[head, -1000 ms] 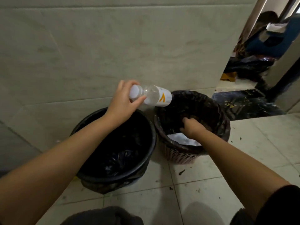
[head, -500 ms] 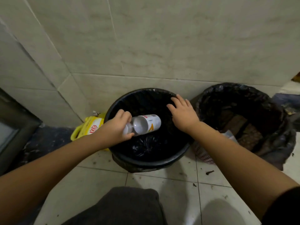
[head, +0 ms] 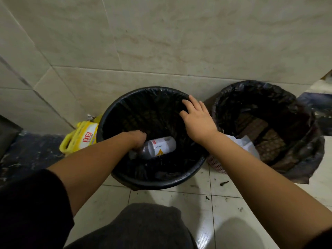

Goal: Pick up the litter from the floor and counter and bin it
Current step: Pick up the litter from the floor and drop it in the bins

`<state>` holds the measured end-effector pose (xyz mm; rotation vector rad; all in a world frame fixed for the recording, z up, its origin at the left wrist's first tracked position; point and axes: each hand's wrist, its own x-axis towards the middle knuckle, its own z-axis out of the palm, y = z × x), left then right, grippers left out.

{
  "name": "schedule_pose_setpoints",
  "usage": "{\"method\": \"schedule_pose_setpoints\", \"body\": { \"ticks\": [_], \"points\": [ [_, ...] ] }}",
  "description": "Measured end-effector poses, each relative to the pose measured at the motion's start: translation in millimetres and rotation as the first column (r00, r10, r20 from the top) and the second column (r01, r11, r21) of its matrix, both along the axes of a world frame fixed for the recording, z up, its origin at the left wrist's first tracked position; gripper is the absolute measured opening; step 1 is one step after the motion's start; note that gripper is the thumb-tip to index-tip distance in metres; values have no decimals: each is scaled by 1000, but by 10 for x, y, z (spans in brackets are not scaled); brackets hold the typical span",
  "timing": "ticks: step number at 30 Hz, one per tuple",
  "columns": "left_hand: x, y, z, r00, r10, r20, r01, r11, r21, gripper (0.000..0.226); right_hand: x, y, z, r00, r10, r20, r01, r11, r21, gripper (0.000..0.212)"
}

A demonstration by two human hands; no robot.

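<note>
Inside the black bin [head: 115, 112], the left hand [head: 137, 139] grips a plastic bottle [head: 159, 147]; the right hand [head: 197, 121] hovers spread, empty. At three o'clock, a lined basket [head: 305, 141] holds white paper [head: 246, 146].

Black liner in black bin [head: 125, 178], clear bottle [head: 158, 147] with white label and orange mark, yellow jug [head: 79, 141] with red-on-white label, pink lattice basket [head: 216, 165], beige veined wall tiles [head: 179, 42], dark sleeve [head: 30, 209].

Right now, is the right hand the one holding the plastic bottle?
No, the left hand grips the bottle inside the black bin, while the right hand hovers open and empty above it.
</note>
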<state>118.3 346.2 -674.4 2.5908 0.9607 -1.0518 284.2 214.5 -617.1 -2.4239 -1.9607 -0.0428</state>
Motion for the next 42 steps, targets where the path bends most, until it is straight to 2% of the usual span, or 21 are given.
{"method": "schedule_pose_setpoints", "body": {
  "ticks": [3, 6, 9, 13, 17, 22, 26, 28, 31, 35, 38, 42],
  "points": [
    [78, -24, 130, 997, -59, 50, 58, 998, 25, 40, 11, 0, 15, 1000, -2, -26, 2, 1000, -9, 35],
    [270, -95, 505, 964, -105, 244, 70, 987, 147, 25, 50, -37, 121, 991, -11, -134, 14, 1000, 16, 39],
    [604, -276, 1000, 884, -177, 432, 58, 960, 274, 21, 229, -227, 359, 986, -48, -162, 75, 984, 164, 36],
    [1293, -784, 1497, 778, -332, 533, 154, 924, 350, 22, 725, -907, 713, 969, -185, -161, 224, 935, 274, 33],
    [2169, -1741, 1700, 633, -504, 587, 380, 864, 331, 17, 1239, -2084, 810, 881, -411, -234, 470, 813, 343, 30],
    [3003, -3485, 1488, 468, -675, 570, 661, 696, 281, 19, 1494, -3988, 453, 675, -688, -266, 737, 628, 248, 28],
    [3322, -4929, 958, 480, -679, 555, 760, 638, 123, 26, 1360, -5390, -12, 423, -857, -294, 906, 410, 107, 30],
    [3384, -5609, 676, 472, -708, 525, 815, 577, 46, 29, 1268, -6030, -230, 298, -912, -283, 954, 297, 46, 32],
    [3417, -6478, 330, 451, -740, 499, 866, 498, -43, 31, 1176, -6935, -528, 111, -954, -279, 993, 120, -15, 34],
    [3527, -7399, -80, 431, -762, 483, 890, 445, -93, 37, 1131, -7998, -895, -110, -953, -282, 993, -90, -82, 32],
    [3662, -7956, -368, 405, -784, 470, 905, 417, -83, 42, 1156, -8655, -1133, -240, -927, -289, 970, -214, -117, 36],
    [3828, -8472, -666, 355, -795, 492, 910, 413, 12, 50, 1244, -9314, -1382, -353, -896, -269, 936, -332, -120, 46]
  ]
}}
